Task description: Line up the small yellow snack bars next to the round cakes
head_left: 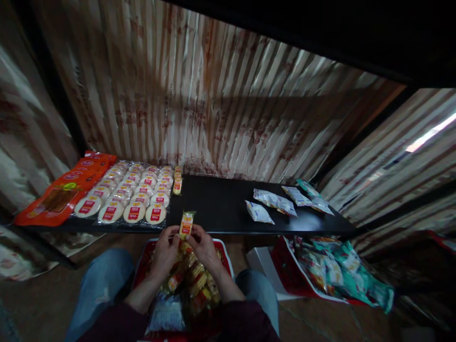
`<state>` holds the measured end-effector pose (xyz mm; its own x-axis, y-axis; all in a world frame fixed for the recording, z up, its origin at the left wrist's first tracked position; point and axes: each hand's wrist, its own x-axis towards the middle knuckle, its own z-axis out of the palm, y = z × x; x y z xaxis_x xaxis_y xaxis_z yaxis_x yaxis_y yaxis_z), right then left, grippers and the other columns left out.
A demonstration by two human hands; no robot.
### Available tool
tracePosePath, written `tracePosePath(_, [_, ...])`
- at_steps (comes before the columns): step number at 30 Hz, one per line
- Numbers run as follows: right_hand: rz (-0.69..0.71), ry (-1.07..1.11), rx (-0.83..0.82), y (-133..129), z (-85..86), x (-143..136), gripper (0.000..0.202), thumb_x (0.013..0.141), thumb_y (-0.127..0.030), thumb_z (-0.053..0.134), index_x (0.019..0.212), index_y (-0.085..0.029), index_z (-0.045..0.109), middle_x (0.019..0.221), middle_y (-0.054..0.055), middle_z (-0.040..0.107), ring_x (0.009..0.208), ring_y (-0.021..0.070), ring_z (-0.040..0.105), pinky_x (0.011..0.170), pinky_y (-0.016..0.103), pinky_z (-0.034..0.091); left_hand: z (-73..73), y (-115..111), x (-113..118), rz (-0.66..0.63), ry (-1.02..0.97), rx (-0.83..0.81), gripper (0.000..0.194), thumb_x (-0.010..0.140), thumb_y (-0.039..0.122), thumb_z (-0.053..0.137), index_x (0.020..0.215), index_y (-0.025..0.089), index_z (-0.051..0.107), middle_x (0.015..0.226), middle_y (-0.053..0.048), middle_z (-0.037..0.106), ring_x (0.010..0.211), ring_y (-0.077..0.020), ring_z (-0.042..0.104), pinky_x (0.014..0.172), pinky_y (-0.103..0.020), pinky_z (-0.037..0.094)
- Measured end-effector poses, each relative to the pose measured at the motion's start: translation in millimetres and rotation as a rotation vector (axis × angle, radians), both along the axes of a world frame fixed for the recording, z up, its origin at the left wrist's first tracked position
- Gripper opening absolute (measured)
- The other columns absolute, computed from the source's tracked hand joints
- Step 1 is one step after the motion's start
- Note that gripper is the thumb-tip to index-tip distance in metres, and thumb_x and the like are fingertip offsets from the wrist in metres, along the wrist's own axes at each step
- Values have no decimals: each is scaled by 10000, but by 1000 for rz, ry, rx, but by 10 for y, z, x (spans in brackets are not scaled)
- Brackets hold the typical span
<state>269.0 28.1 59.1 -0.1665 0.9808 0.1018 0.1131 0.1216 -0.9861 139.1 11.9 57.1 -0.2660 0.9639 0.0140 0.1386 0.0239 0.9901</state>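
Between both hands, at the shelf's front edge, a small snack packet (186, 223) stands upright, clear-wrapped with a yellow, red and white label. My left hand (166, 249) pinches its left side, and my right hand (204, 248) pinches its right side. Below them a red basket (225, 258) with a white rim sits between the knees, filled with similar yellow snack packets (197, 279). A whitish-blue package (166, 313) lies in its near part. On the shelf, a short row of the same small packets (177, 183) runs beside rows of round wrapped crackers (134, 212).
A black shelf (210, 202) spans the front, with an orange snack bag (67, 190) at its left end. Several white packets (274, 201) lie at its right. A second red basket (290, 273) holds green and white bags (342, 268). A dark upper shelf (338, 33) hangs overhead.
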Motion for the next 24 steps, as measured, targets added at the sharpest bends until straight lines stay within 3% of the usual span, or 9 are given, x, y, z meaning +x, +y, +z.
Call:
tracePosePath(5, [-61, -76, 31, 346, 17, -12, 245, 758, -253, 588, 997, -206, 614, 911, 40, 699, 836, 183, 656, 806, 325, 509, -23, 269, 68, -4, -8, 110, 324, 708, 148, 529, 1027, 180, 581, 1045, -91, 614, 975, -223, 574, 918, -374, 434])
tracePosePath(12, [-154, -233, 57, 737, -69, -38, 220, 752, -228, 580, 965, -212, 634, 904, 29, 698, 824, 166, 644, 806, 312, 497, -95, 596, 95, -55, -85, 114, 400, 706, 143, 555, 1102, 200, 568, 1168, -91, 586, 1088, -227, 541, 990, -380, 393])
tracePosePath(18, [-157, -271, 66, 972, -113, -94, 239, 744, -212, 561, 967, -231, 645, 888, 17, 700, 815, 169, 646, 818, 319, 498, -11, 806, 132, -57, -45, 59, 314, 797, 237, 492, 1087, 186, 602, 1267, -106, 542, 1238, -244, 444, 1098, -405, 260])
tracePosePath(24, [-121, -272, 86, 1172, -135, -159, 300, 744, -211, 540, 1024, -246, 643, 959, 16, 708, 855, 178, 651, 831, 318, 500, 74, 1030, 98, -90, -56, 84, 336, 781, 232, 517, 1101, 204, 615, 1327, -87, 512, 1330, -240, 342, 1135, -382, 175])
